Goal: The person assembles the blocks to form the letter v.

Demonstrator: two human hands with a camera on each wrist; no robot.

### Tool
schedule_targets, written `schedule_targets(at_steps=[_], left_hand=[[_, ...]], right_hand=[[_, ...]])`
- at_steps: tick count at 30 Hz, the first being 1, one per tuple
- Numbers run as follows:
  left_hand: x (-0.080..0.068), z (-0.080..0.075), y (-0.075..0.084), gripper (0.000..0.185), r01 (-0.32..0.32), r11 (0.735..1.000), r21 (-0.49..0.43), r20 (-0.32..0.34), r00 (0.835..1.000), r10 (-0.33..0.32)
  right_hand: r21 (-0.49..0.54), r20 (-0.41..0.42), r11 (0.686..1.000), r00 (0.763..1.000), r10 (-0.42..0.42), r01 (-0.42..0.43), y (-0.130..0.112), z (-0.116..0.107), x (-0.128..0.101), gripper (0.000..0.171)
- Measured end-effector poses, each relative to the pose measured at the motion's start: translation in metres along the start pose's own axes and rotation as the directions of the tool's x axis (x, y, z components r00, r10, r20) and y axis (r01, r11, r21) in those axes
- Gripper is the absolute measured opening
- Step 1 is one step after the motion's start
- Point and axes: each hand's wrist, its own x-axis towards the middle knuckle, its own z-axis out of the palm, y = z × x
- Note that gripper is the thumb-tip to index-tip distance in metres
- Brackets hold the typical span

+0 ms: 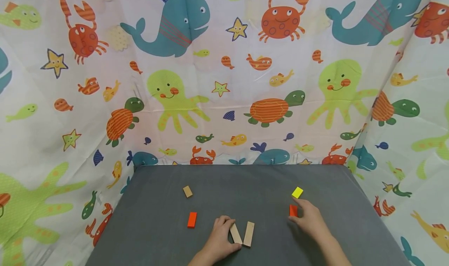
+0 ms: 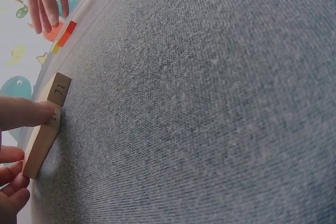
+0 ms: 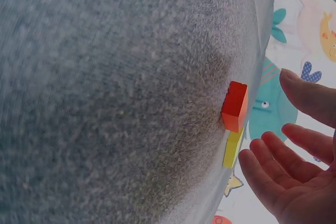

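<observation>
My left hand pinches a plain wooden block end to end, thumb at the near end and fingers at the far end. Right beside it lies a second wooden block, with a number printed on its end in the left wrist view. Over on the right, my right hand hovers by a red block, thumb and fingers spread apart and holding nothing. A yellow block lies just beyond its fingertips; the right wrist view also shows the red block in front of the yellow one.
Another red block lies left of my left hand, and a small tan wooden block sits farther back. A grey cloth covers the table. Behind and at the sides hangs a curtain printed with sea animals.
</observation>
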Motion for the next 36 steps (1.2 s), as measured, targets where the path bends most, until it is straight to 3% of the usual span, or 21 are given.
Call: schedule_targets(at_steps=[20, 29, 36], left_hand=[[0.001, 0.001, -0.002, 0.079, 0.039, 0.999, 0.008, 0.034, 0.999, -0.039], [0.004, 0.001, -0.001, 0.078, 0.048, 0.999, -0.016, 0.033, 0.998, -0.047], [0.003, -0.001, 0.001, 0.079, 0.041, 0.999, -0.013, 0.029, 0.999, -0.04]], right_hand=[[0.038, 0.107, 0.998, 0.994, 0.038, -0.042, 0.013, 0.008, 0.005, 0.076], [0.033, 0.07, 0.999, 0.998, 0.003, -0.005, 0.016, 0.008, 0.006, 0.062], [0.037, 0.075, 0.999, 0.997, 0.023, -0.026, 0.015, 0.007, 0.009, 0.058]])
